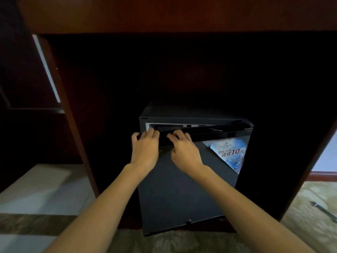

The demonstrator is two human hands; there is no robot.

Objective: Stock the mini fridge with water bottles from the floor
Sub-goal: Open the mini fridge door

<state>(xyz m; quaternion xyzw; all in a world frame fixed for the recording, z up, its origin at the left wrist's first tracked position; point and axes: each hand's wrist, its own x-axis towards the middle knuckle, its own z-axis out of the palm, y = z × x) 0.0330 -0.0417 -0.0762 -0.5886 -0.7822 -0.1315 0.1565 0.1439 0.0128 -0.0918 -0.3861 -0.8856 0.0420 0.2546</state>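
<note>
A black mini fridge (182,189) stands inside a dark wooden cabinet. Its door (175,198) is slightly ajar, with a pale gap showing along the top left. My left hand (145,150) grips the door's top edge near its left corner, fingers curled over it. My right hand (184,150) rests beside it on the same edge, fingers bent over the rim. A blue and white price sticker (229,154) is on the door's upper right. No water bottles are in view.
Dark red wooden cabinet panels (73,125) flank the fridge on both sides. Patterned carpet (310,207) lies at the right with a dark pen-like object (324,210) on it. A pale surface (40,189) sits at the lower left.
</note>
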